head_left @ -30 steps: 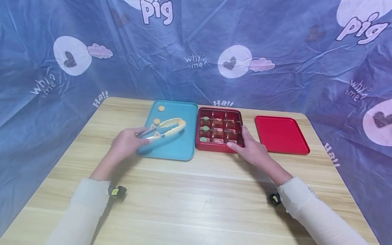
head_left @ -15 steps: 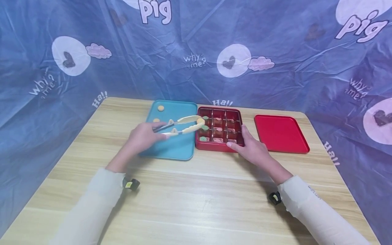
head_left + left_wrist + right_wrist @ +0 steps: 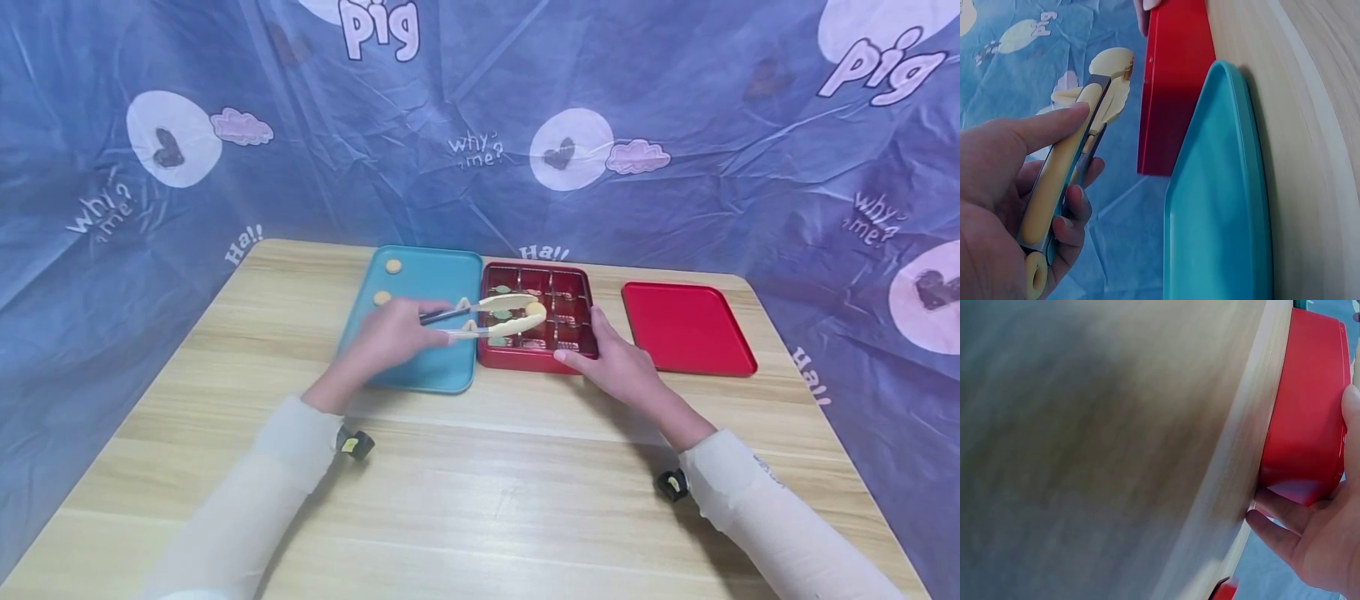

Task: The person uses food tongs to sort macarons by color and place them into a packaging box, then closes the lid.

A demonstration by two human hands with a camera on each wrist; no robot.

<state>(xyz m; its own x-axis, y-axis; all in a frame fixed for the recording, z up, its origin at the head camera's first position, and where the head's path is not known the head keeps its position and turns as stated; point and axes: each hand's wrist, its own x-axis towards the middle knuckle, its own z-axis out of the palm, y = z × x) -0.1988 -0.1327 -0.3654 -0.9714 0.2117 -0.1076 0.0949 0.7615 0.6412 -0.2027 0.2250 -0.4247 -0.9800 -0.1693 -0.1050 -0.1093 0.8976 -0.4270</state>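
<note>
In the head view my left hand (image 3: 386,337) grips a pair of tongs (image 3: 517,326) with cream scalloped tips. Pinched at the tips is a small round tan cookie (image 3: 536,308), over the middle of the red box (image 3: 525,360). That box has clear dividers, and several green and pink pieces (image 3: 501,342) sit in its left and middle columns. From the left wrist, thumb and fingers wrap the tongs' handles (image 3: 1063,162). My right hand (image 3: 622,362) holds the box at its near right corner, thumb on the near rim and fingers along the right side (image 3: 1288,519).
The blue tray (image 3: 442,375) lies against the box's left side, with two tan cookies (image 3: 393,267) visible at its left. To the right of the box is a flat red lid (image 3: 690,329). A blue printed cloth (image 3: 450,200) hangs behind the wooden table (image 3: 480,492).
My left hand has carried the tongs and the cookie rightward, from above the blue tray to over the box's middle. The right hand and the box have stayed put.
</note>
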